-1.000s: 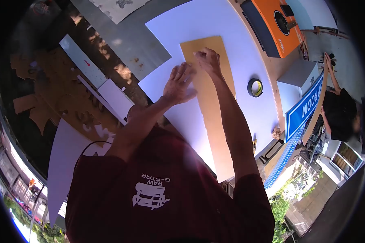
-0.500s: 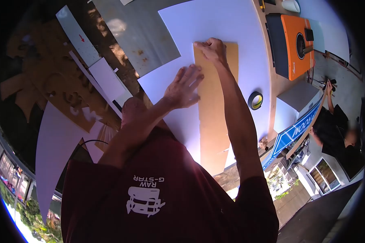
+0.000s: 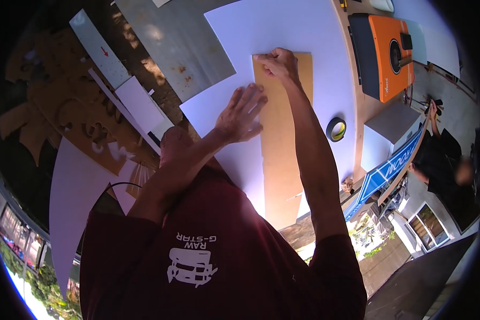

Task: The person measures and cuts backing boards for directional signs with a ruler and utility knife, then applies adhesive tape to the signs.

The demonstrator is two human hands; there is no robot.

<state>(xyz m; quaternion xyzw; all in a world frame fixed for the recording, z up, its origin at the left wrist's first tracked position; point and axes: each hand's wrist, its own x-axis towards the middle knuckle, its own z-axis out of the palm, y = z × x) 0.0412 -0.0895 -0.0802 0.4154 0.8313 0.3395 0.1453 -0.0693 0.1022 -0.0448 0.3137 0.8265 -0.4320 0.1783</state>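
Note:
A long tan strip [image 3: 281,154], like brown paper or board, lies over a large white sheet [image 3: 330,69]. My right hand [image 3: 280,63] is closed at the strip's far left corner, thumb and finger pinched on its edge; anything smaller between them is hidden. On the white sheet, my left hand [image 3: 241,114] is open and flat with the fingers spread, their tips reaching the left edge of the strip. A roll of tape [image 3: 336,129] sits on the white sheet to the right of my right forearm.
An orange and black machine [image 3: 384,58] stands at the right beside a grey box [image 3: 392,125]. Farther right, a person [image 3: 442,154] is near a blue lettered sign [image 3: 384,176]. Brown cut-out boards [image 3: 64,101] and white offcuts [image 3: 141,104] lie on the left.
The view has shifted very slightly. Both hands keep almost the same places on the strip and sheet, and the left fingers look steadier now.

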